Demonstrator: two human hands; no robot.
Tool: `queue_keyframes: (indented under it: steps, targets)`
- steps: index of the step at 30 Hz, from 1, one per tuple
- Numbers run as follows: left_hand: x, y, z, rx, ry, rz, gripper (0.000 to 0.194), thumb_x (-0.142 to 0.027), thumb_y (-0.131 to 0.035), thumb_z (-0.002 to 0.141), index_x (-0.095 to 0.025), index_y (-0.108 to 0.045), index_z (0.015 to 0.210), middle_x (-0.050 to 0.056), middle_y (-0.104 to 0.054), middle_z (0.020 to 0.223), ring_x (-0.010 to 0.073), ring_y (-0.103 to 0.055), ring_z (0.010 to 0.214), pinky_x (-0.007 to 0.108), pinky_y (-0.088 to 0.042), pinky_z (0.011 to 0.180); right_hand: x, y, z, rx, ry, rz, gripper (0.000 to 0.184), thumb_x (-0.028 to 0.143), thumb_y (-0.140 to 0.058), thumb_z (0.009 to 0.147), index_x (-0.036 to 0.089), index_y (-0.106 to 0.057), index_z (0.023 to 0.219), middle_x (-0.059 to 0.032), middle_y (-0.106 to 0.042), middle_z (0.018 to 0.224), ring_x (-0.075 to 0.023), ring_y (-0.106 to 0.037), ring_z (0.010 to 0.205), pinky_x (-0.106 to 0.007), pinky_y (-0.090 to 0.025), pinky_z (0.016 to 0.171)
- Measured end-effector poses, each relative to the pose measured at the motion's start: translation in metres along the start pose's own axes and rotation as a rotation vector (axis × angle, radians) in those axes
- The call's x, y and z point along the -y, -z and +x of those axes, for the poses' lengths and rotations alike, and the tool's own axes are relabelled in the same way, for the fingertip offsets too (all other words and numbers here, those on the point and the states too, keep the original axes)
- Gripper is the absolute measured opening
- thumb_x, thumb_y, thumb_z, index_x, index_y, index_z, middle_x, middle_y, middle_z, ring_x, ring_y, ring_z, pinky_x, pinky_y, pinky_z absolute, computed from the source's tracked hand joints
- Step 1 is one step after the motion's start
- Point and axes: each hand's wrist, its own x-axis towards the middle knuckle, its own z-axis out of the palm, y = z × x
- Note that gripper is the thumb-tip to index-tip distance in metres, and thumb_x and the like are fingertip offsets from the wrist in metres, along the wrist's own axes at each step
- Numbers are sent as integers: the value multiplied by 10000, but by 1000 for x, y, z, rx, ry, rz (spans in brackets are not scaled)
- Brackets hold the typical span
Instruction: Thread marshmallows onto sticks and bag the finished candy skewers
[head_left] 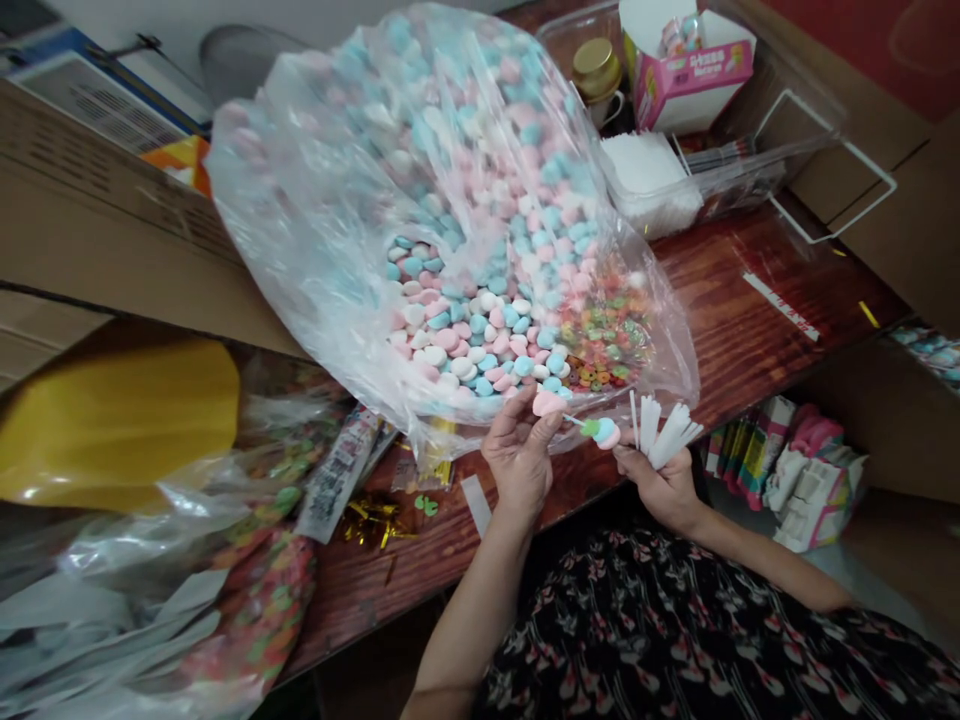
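Observation:
A big clear plastic bag [322,200] full of pink, blue and white heart-shaped candies [465,330] leans on the wooden table [742,330]. My left hand [519,455] pinches a pink candy [547,403] at the bag's lower edge. My right hand [664,485] is closed around a bunch of white sticks [664,432]. One of them points left and carries a green and a pink candy [602,432] on its tip, just beside my left fingers. A patch of small coloured ring candies [604,345] lies in the bag's right corner.
Brown cardboard boxes [97,230] stand at the left, a yellow bag [112,420] and more candy bags [255,600] below them. A pink and white box [686,75], a gold-lidded jar [596,70] and a white container [649,180] sit at the back. Packets [787,470] lie under the table on the right.

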Motion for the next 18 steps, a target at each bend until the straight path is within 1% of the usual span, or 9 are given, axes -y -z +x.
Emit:
queue_keyframes:
  steps: [3, 6, 9, 12, 14, 16, 18]
  targets:
    - [3, 0, 0, 12, -43, 49, 375, -315, -889, 623, -235, -762, 967, 25, -725, 969, 138, -677, 833, 240, -570, 732, -1, -3, 0, 10, 52, -40, 174, 214, -576, 931, 200, -737, 996, 29, -568, 637, -86, -504, 550, -214, -415, 546]
    - [6, 4, 1, 72, -61, 101, 364, -344, -858, 671, -235, -756, 1003, 38, -709, 1015, 149, -683, 830, 272, -584, 749, 0, -3, 5, 54, 121, -116, 182, 208, -569, 931, 192, -736, 999, 17, -581, 649, -95, -511, 557, -218, -430, 557]
    - [6, 9, 3, 125, -71, 159, 339, -300, -846, 688, -241, -752, 1008, 29, -699, 1022, 142, -688, 798, 273, -587, 736, 3, 2, 11, 120, 166, -202, 190, 204, -560, 932, 175, -742, 979, 6, -594, 645, -98, -511, 548, -216, -438, 561]
    - [4, 10, 3, 119, -80, 220, 307, -270, -836, 701, -226, -752, 993, 30, -713, 984, 150, -698, 803, 268, -583, 728, 5, 6, 14, 122, 145, -220, 193, 227, -559, 937, 177, -746, 945, 12, -596, 642, -92, -506, 537, -207, -436, 557]
    - [3, 7, 3, 99, -33, 178, 302, -292, -836, 701, -215, -750, 979, 22, -724, 877, 154, -706, 737, 264, -581, 674, 6, 8, 14, 129, 126, -210, 192, 241, -567, 937, 183, -750, 939, 24, -572, 623, -88, -492, 531, -202, -426, 550]
    - [0, 2, 4, 63, 43, 70, 309, -312, -859, 666, -211, -748, 936, 2, -726, 786, 142, -695, 635, 259, -577, 622, 7, 8, 12, 155, 125, -189, 189, 236, -571, 935, 184, -750, 962, 26, -566, 631, -86, -489, 539, -201, -419, 550]
    - [-2, -3, 5, 26, 122, -44, 319, -311, -892, 607, -206, -744, 869, -11, -732, 758, 127, -680, 573, 253, -578, 599, 7, 7, 9, 167, 138, -163, 189, 225, -572, 933, 184, -749, 986, 23, -572, 649, -85, -486, 548, -202, -414, 552]
